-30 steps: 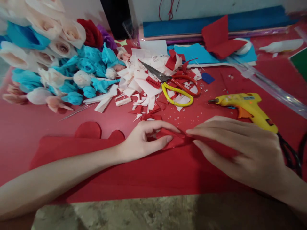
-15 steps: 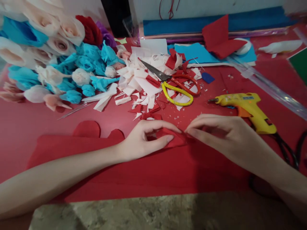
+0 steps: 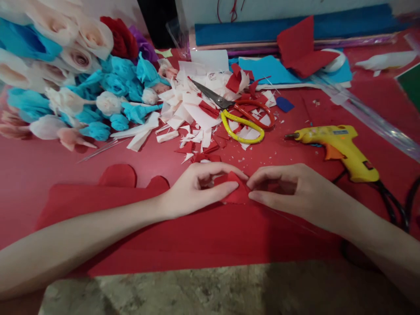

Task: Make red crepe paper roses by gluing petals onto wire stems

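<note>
Pinched between the thumb and fingers of my left hand [image 3: 193,190] is a small folded piece of red crepe paper [image 3: 236,189]. My right hand [image 3: 292,188] closes its thumb and fingertips on the right edge of that same piece. A thin pale line, perhaps a wire or glue thread, trails from below the right fingertips toward the lower right. Beneath both hands lies a large red sheet [image 3: 197,236]. Two rounded red paper petals [image 3: 118,176] show at its upper edge, left of my left hand. The yellow glue gun [image 3: 331,138] rests beyond my right hand.
Scissors with red and yellow handles [image 3: 243,127] lie on a heap of white and red paper scraps [image 3: 197,113]. Paper flowers [image 3: 121,78] crowd the left back. Blue paper sheets [image 3: 269,70] and a folded red piece [image 3: 302,48] are at the back right. A black cord [image 3: 389,205] runs right.
My right hand has moved slightly left and down, its fingertips now against the paper's right edge. The red piece has turned so its face shows more. The view has shifted slightly.
</note>
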A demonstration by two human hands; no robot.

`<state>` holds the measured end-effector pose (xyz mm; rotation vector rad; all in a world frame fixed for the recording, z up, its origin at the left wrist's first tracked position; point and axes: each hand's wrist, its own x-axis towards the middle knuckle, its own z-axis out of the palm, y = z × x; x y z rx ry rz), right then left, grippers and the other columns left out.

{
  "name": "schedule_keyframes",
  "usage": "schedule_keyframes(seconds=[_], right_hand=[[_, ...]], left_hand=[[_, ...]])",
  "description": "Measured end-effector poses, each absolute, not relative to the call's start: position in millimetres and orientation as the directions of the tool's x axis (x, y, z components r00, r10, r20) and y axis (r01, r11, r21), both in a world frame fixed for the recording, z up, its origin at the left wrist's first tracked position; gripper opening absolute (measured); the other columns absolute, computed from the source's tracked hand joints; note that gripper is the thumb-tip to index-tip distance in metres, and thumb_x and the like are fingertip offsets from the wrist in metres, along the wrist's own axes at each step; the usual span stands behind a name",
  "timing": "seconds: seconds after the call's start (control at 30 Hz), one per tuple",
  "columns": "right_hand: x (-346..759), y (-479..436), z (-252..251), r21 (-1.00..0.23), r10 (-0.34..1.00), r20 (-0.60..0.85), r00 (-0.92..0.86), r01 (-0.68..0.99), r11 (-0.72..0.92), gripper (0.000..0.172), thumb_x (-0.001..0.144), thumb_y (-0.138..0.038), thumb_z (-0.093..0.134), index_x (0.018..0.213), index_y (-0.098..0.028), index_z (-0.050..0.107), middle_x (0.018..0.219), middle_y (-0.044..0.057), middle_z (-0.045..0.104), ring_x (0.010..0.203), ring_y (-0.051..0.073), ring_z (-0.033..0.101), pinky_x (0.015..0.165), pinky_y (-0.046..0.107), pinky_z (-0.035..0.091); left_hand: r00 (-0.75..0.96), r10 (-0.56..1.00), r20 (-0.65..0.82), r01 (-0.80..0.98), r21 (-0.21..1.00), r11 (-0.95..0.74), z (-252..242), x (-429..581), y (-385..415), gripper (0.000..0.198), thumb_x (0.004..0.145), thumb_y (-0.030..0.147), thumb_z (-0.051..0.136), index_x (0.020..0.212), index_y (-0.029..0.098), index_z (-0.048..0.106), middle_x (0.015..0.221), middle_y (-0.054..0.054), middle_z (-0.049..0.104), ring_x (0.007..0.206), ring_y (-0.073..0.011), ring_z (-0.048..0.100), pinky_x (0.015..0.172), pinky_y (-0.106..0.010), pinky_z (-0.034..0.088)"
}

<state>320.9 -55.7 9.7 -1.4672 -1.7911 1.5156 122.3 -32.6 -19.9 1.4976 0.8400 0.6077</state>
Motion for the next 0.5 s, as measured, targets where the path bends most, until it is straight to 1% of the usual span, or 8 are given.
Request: schedule_keyframes(seconds=[0.07,0.1,0.17,0.23,0.3,0.37,0.43,0.5], right_hand=[[320.3,-55.9,10.6,-0.9,0.869,-0.329,-0.368,0.401,-0.171,0.011,0.073,-0.028,0.062,0.078,-0.019,0.064,0.071,-0.001,0.062,0.061,0.009,0.056,0.053,0.016,0.044],[319.9,-56.1,11.0,-0.909,0.868,-0.346,-0.357,0.355,-0.217,0.012,0.074,-0.029,0.062,0.079,-0.018,0.064,0.066,-0.001,0.06,0.055,0.008,0.053,0.048,0.016,0.042],[318.8,-56.8,11.0,-0.911,0.85,-0.403,-0.339,0.244,-0.334,0.017,0.076,-0.031,0.06,0.081,-0.015,0.062,0.06,-0.001,0.056,0.045,0.005,0.044,0.04,0.016,0.034],[317.6,-58.0,9.5,-0.895,0.828,-0.444,-0.342,0.139,-0.423,0.02,0.078,-0.034,0.059,0.081,-0.014,0.061,0.06,0.0,0.054,0.043,0.004,0.039,0.039,0.016,0.03],[316.9,-59.8,7.0,-0.886,0.822,-0.451,-0.349,0.059,-0.461,0.02,0.078,-0.033,0.059,0.08,-0.014,0.06,0.06,-0.001,0.052,0.044,0.004,0.038,0.04,0.016,0.03],[316.8,-62.3,4.2,-0.878,0.822,-0.45,-0.35,0.003,-0.479,0.018,0.077,-0.032,0.06,0.08,-0.015,0.059,0.057,-0.002,0.049,0.045,0.004,0.04,0.042,0.016,0.03],[317.1,-64.9,1.9,-0.868,0.819,-0.455,-0.351,-0.032,-0.496,0.015,0.077,-0.03,0.061,0.083,-0.016,0.06,0.056,-0.003,0.048,0.047,0.004,0.041,0.042,0.016,0.03],[317.6,-66.8,0.3,-0.861,0.814,-0.457,-0.358,-0.054,-0.506,0.012,0.078,-0.028,0.06,0.083,-0.018,0.06,0.059,-0.003,0.05,0.049,0.004,0.043,0.044,0.015,0.031]], left_hand=[[0.573,0.81,-0.125,-0.036,0.983,0.177,-24.1,121.5,-32.2,0.027,0.084,0.035,0.048,0.092,0.018,0.066,0.086,-0.005,0.068,0.079,-0.0163,0.064,0.068,-0.024,0.05],[0.567,0.814,-0.128,-0.143,0.958,0.25,-26.1,121.1,-32.0,0.03,0.085,0.038,0.044,0.093,0.018,0.065,0.086,-0.005,0.069,0.076,-0.0166,0.064,0.067,-0.025,0.051],[0.579,0.809,-0.107,-0.265,0.913,0.31,-27.9,120.5,-31.6,0.029,0.084,0.037,0.045,0.091,0.018,0.065,0.08,-0.005,0.069,0.069,-0.0162,0.065,0.063,-0.026,0.053],[0.618,0.781,-0.089,-0.219,0.934,0.281,-26.4,120.3,-31.5,0.016,0.08,0.027,0.055,0.084,0.016,0.066,0.075,-0.005,0.069,0.066,-0.0153,0.065,0.062,-0.025,0.053],[0.64,0.763,-0.095,-0.113,0.97,0.216,-23.0,120.8,-31.8,0.006,0.072,0.014,0.063,0.077,0.014,0.066,0.072,-0.004,0.069,0.066,-0.0137,0.065,0.064,-0.022,0.053],[0.619,0.777,-0.113,-0.049,0.982,0.181,-20.4,121.6,-32.3,0.012,0.066,0.01,0.068,0.077,0.014,0.067,0.071,-0.002,0.069,0.063,-0.0118,0.064,0.061,-0.019,0.053],[0.586,0.802,-0.115,-0.029,0.986,0.163,-20.1,122.4,-32.6,0.016,0.062,0.012,0.072,0.078,0.015,0.068,0.072,-0.002,0.069,0.06,-0.0111,0.063,0.057,-0.019,0.053],[0.558,0.821,-0.119,0.004,0.99,0.14,-21.5,122.6,-32.6,0.018,0.061,0.015,0.073,0.079,0.017,0.069,0.073,-0.001,0.069,0.062,-0.0116,0.063,0.057,-0.019,0.053]])
